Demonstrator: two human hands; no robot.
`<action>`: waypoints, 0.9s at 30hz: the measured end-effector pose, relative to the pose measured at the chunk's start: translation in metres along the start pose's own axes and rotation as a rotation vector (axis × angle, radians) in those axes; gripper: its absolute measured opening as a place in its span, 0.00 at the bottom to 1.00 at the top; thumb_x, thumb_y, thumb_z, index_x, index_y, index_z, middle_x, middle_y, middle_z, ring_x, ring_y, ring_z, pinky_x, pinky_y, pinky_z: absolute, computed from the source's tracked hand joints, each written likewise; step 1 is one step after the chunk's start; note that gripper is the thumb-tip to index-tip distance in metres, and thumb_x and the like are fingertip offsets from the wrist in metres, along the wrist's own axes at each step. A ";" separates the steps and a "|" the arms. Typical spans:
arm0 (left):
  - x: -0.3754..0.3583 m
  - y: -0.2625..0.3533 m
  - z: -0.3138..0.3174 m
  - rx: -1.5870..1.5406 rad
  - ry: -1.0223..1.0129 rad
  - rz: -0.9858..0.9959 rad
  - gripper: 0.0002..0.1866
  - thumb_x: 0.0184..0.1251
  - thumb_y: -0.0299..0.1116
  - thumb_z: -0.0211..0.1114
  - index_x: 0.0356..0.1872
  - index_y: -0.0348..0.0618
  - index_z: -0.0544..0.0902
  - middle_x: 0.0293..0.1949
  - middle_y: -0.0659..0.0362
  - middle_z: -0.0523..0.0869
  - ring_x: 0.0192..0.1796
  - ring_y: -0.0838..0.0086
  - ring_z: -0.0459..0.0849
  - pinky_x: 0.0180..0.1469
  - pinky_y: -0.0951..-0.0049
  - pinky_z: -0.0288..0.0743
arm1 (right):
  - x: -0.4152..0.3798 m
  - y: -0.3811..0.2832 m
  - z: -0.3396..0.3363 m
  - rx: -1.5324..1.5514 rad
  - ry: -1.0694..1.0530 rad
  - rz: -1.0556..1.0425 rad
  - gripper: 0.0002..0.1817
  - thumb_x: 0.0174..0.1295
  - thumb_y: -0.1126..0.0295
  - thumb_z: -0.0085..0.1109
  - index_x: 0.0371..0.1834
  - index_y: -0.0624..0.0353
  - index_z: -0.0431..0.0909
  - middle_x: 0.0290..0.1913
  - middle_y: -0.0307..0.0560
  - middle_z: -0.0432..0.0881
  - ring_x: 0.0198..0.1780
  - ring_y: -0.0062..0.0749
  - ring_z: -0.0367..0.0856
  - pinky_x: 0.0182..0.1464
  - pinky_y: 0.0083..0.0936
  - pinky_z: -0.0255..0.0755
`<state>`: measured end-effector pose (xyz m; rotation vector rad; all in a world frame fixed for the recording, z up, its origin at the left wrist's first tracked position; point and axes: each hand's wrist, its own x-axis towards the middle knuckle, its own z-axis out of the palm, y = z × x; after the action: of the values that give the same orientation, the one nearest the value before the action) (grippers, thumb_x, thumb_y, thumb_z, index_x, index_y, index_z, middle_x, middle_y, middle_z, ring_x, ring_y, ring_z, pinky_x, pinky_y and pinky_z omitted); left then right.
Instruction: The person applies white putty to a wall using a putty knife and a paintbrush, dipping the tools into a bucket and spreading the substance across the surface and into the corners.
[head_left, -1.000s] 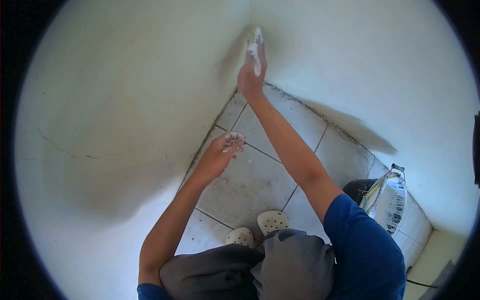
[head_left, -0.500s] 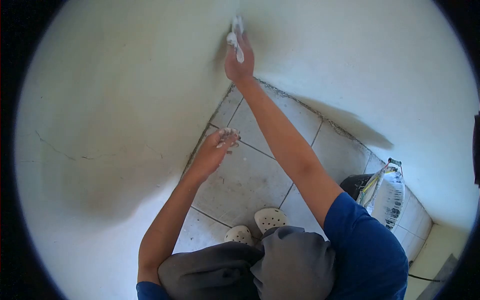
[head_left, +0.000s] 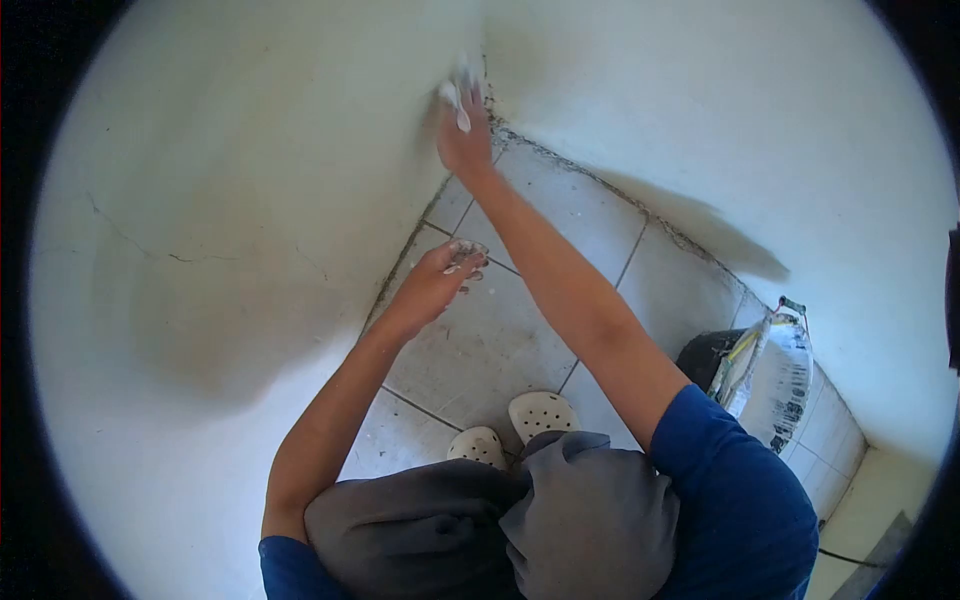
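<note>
Lower now, right hand (head_left: 465, 135) grips a white tool (head_left: 456, 100); left hand (head_left: 440, 285) cups white paste (head_left: 466, 255).

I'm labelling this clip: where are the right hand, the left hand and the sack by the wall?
right hand (head_left: 464, 140), head view, back of the hand
left hand (head_left: 437, 282), head view, back of the hand
sack (head_left: 775, 385), head view, printed side

Grey tiled floor (head_left: 500, 350) with dark grout meets white walls. My two white clogs (head_left: 520, 428) stand on it; a printed sack (head_left: 775, 385) sits right.
</note>
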<state>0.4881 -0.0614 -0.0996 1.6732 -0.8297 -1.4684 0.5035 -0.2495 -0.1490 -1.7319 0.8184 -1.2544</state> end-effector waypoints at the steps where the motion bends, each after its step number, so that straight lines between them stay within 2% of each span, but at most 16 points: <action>1: 0.000 -0.003 -0.001 0.014 -0.022 -0.027 0.22 0.68 0.46 0.55 0.53 0.39 0.73 0.50 0.57 0.79 0.52 0.70 0.78 0.53 0.68 0.71 | -0.031 0.073 0.005 -0.060 -0.263 0.279 0.29 0.69 0.56 0.37 0.66 0.66 0.59 0.67 0.65 0.60 0.69 0.54 0.57 0.70 0.39 0.49; 2: -0.002 -0.004 -0.001 0.039 -0.032 -0.037 0.22 0.68 0.46 0.55 0.53 0.39 0.73 0.50 0.57 0.79 0.52 0.70 0.78 0.53 0.68 0.70 | -0.054 0.130 0.008 -0.115 -0.520 0.558 0.29 0.70 0.54 0.34 0.66 0.64 0.59 0.68 0.65 0.59 0.69 0.53 0.57 0.70 0.36 0.50; 3: -0.005 -0.005 0.000 0.064 -0.039 -0.045 0.22 0.67 0.46 0.55 0.53 0.39 0.73 0.50 0.57 0.79 0.52 0.70 0.78 0.53 0.68 0.70 | -0.091 0.111 0.005 -0.344 -0.564 0.592 0.33 0.67 0.48 0.32 0.67 0.62 0.58 0.66 0.67 0.61 0.69 0.55 0.58 0.69 0.40 0.52; 4: -0.007 -0.007 0.002 0.083 -0.049 -0.058 0.22 0.67 0.46 0.55 0.53 0.39 0.73 0.50 0.57 0.79 0.53 0.69 0.78 0.54 0.68 0.70 | -0.116 0.085 -0.018 -0.271 -0.508 0.736 0.31 0.68 0.49 0.36 0.66 0.59 0.61 0.61 0.64 0.68 0.63 0.50 0.69 0.62 0.35 0.62; 6: -0.009 -0.011 0.000 0.082 -0.079 -0.059 0.22 0.67 0.46 0.56 0.53 0.39 0.73 0.50 0.56 0.79 0.53 0.69 0.78 0.54 0.68 0.70 | -0.133 -0.006 -0.089 0.132 -0.506 0.879 0.27 0.68 0.52 0.42 0.62 0.61 0.65 0.52 0.56 0.75 0.52 0.42 0.77 0.53 0.28 0.68; 8: -0.015 -0.008 0.007 0.089 -0.090 -0.082 0.22 0.67 0.46 0.55 0.54 0.39 0.73 0.51 0.56 0.80 0.54 0.69 0.77 0.55 0.67 0.69 | -0.157 -0.044 -0.131 0.172 -0.311 0.812 0.23 0.68 0.56 0.44 0.57 0.62 0.70 0.40 0.47 0.78 0.44 0.24 0.77 0.48 0.21 0.68; 10: -0.022 0.004 0.016 0.120 -0.065 -0.107 0.22 0.68 0.45 0.55 0.55 0.39 0.73 0.51 0.57 0.80 0.54 0.69 0.78 0.55 0.67 0.69 | -0.176 -0.078 -0.186 0.321 -0.141 0.686 0.19 0.68 0.62 0.45 0.55 0.65 0.71 0.45 0.48 0.76 0.44 0.33 0.79 0.46 0.25 0.70; 12: -0.019 -0.004 0.017 0.095 -0.060 -0.058 0.22 0.68 0.42 0.55 0.57 0.39 0.72 0.52 0.56 0.79 0.54 0.69 0.78 0.54 0.67 0.71 | -0.184 -0.137 -0.259 0.118 -0.089 0.377 0.18 0.67 0.66 0.45 0.56 0.63 0.71 0.48 0.50 0.76 0.44 0.32 0.80 0.47 0.26 0.70; 13: -0.017 -0.001 0.025 0.119 -0.088 -0.039 0.22 0.68 0.43 0.56 0.55 0.38 0.72 0.50 0.56 0.80 0.53 0.69 0.78 0.52 0.68 0.72 | -0.185 -0.168 -0.305 -0.172 -0.105 0.218 0.16 0.67 0.68 0.44 0.54 0.63 0.72 0.48 0.51 0.77 0.45 0.31 0.80 0.48 0.26 0.71; 15: -0.018 0.015 0.042 0.161 -0.131 -0.009 0.21 0.67 0.43 0.57 0.52 0.36 0.74 0.47 0.55 0.81 0.49 0.69 0.80 0.47 0.71 0.74 | -0.193 -0.211 -0.373 -0.191 0.270 0.135 0.12 0.67 0.69 0.42 0.44 0.64 0.74 0.42 0.48 0.80 0.43 0.32 0.79 0.46 0.26 0.70; 16: -0.011 0.019 0.058 0.220 -0.239 0.021 0.21 0.68 0.43 0.57 0.52 0.36 0.74 0.47 0.56 0.81 0.49 0.69 0.80 0.47 0.71 0.74 | -0.194 -0.225 -0.419 -0.609 0.286 0.118 0.13 0.67 0.68 0.41 0.42 0.64 0.75 0.42 0.48 0.80 0.41 0.33 0.79 0.46 0.27 0.70; 19: -0.007 0.030 0.107 0.379 -0.493 0.128 0.20 0.68 0.43 0.57 0.51 0.36 0.74 0.47 0.56 0.81 0.48 0.70 0.80 0.47 0.71 0.73 | -0.213 -0.205 -0.514 -1.077 0.601 0.238 0.19 0.67 0.60 0.44 0.43 0.65 0.77 0.41 0.52 0.78 0.45 0.32 0.76 0.48 0.31 0.69; 21: -0.014 0.040 0.153 0.438 -0.635 0.222 0.21 0.68 0.44 0.57 0.51 0.36 0.73 0.47 0.56 0.81 0.48 0.70 0.80 0.47 0.71 0.73 | -0.259 -0.170 -0.578 -1.174 0.693 0.526 0.23 0.67 0.54 0.43 0.50 0.64 0.76 0.50 0.52 0.76 0.49 0.32 0.74 0.51 0.33 0.68; 23: -0.011 0.052 0.199 0.252 -0.736 0.099 0.24 0.68 0.45 0.56 0.56 0.36 0.70 0.52 0.53 0.78 0.52 0.68 0.78 0.50 0.69 0.73 | -0.300 -0.142 -0.621 -0.838 0.760 1.105 0.27 0.68 0.50 0.40 0.56 0.60 0.73 0.55 0.53 0.74 0.52 0.32 0.74 0.54 0.30 0.67; 25: -0.013 0.057 0.233 0.111 -0.774 -0.019 0.28 0.68 0.47 0.55 0.61 0.37 0.66 0.56 0.52 0.74 0.55 0.66 0.76 0.52 0.67 0.72 | -0.318 -0.128 -0.612 -0.181 0.939 1.072 0.30 0.68 0.47 0.38 0.58 0.61 0.72 0.51 0.52 0.78 0.51 0.30 0.75 0.55 0.28 0.67; 27: -0.018 0.056 0.255 -0.012 -0.749 -0.172 0.31 0.68 0.50 0.53 0.64 0.40 0.62 0.60 0.52 0.70 0.58 0.63 0.73 0.55 0.63 0.71 | -0.329 -0.112 -0.614 -0.005 0.829 0.940 0.30 0.68 0.48 0.39 0.55 0.65 0.73 0.46 0.49 0.80 0.49 0.30 0.77 0.52 0.27 0.70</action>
<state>0.2333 -0.1048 -0.0585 1.1868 -1.0679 -2.2658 -0.1748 -0.0665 -0.0878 -0.5553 1.8191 -1.2222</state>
